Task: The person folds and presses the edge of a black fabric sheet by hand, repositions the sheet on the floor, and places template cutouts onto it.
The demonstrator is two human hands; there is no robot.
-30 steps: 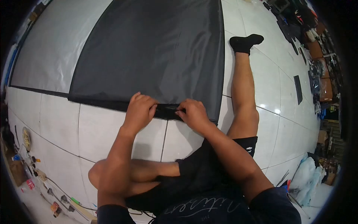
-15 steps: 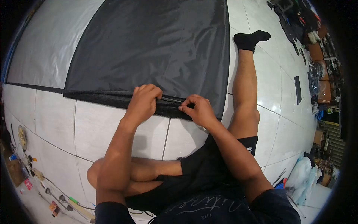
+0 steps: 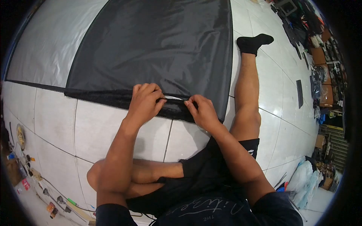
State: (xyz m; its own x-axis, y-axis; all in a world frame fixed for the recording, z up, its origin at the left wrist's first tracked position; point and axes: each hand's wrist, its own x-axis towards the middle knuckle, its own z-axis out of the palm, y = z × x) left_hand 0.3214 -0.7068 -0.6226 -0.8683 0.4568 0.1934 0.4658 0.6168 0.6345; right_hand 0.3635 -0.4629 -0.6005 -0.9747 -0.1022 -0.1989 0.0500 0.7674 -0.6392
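A large dark grey sheet (image 3: 151, 45) with a smooth, slightly shiny face lies on the tiled floor in front of me. Along its near edge runs a fuzzy black strip (image 3: 102, 100). My left hand (image 3: 145, 100) pinches that strip near its middle, thumb against fingers. A short way to the right, my right hand (image 3: 200, 109) pinches the same strip close to the sheet's right corner. Between the two hands the edge layers stand apart, and a narrow pale gap shows there. The fingertips partly hide the material they hold.
A silvery sheet (image 3: 49, 45) adjoins the dark one on the left. My outstretched leg (image 3: 247, 83) lies along the right side. Shelves with boxes (image 3: 326, 94) line the far right; cables and small tools (image 3: 56, 203) lie at lower left.
The layers between my hands have spread, so a pale gap now shows. My left thumb has shifted slightly right along the strip; both hands stay in nearly the same place.
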